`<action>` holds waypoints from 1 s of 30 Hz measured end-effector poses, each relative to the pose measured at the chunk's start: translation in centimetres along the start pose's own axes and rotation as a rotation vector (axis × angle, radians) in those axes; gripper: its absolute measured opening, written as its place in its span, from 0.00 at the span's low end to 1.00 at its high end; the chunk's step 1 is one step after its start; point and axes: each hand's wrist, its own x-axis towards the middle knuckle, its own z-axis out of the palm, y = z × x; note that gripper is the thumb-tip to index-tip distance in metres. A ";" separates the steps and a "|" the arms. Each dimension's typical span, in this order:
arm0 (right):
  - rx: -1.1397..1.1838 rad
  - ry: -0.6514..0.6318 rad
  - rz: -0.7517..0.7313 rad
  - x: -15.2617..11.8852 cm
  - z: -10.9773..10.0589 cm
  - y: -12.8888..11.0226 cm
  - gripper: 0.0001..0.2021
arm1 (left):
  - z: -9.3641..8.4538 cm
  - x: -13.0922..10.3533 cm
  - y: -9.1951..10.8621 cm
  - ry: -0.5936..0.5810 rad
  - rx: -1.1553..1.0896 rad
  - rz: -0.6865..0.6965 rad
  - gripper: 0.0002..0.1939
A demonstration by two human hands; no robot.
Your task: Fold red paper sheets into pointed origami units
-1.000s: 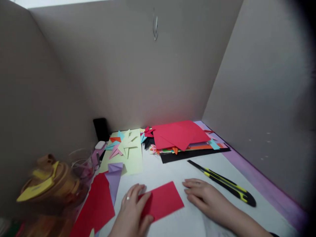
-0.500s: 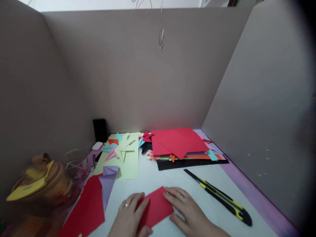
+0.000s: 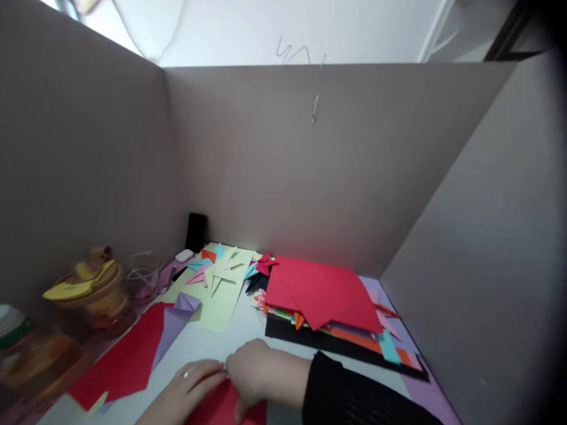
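Note:
A red sheet of paper (image 3: 219,407) lies on the white work surface at the bottom of the view, its lower part cut off by the frame. My left hand (image 3: 192,383) rests over its left side, fingers stretched out and flat. Against those fingertips, my right hand (image 3: 251,369) is curled down onto the paper's upper edge, its thumb on the red face. How firmly the right fingers grip is partly hidden. My dark right sleeve (image 3: 354,389) crosses the lower right.
Red sheets (image 3: 323,289) top a paper pile at the back right. Folded paper stars (image 3: 224,271) lie on a pale green sheet (image 3: 212,319). Left are a larger red sheet (image 3: 124,354), a purple folded paper (image 3: 168,330), a basket (image 3: 95,289) and a clear cup (image 3: 144,277). Grey panels (image 3: 283,171) enclose the table.
My right hand has moved left across the paper to meet my left fingertips, and its fingers have curled. The view has tilted and shifted. The yellow-black utility knife no longer shows.

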 end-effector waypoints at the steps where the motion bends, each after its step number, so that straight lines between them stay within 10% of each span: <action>1: -0.024 -0.008 -0.038 0.1 -0.2 0.2 0.29 | 0.1 -0.1 0.0 0.012 -0.008 -0.025 0.38; 9: 0.390 0.355 0.118 -2.3 2.3 1.9 0.11 | 1.0 -0.3 0.0 0.225 -0.179 -0.213 0.53; 15: 0.566 0.791 0.186 -2.4 3.6 0.4 0.06 | 1.0 0.5 0.1 0.363 -0.594 -0.392 0.35; 22: 0.587 0.952 0.119 -2.7 3.6 -1.5 0.07 | -0.2 -0.3 1.1 0.483 -0.833 -0.505 0.16; 27: 1.053 1.613 0.248 -2.3 5.3 -3.5 0.21 | 0.1 -0.6 2.9 0.766 -0.864 -0.697 0.16; 30: 1.666 1.295 -0.030 -0.9 7.1 -5.6 0.17 | 1.7 0.5 5.1 0.824 -0.906 -0.679 0.18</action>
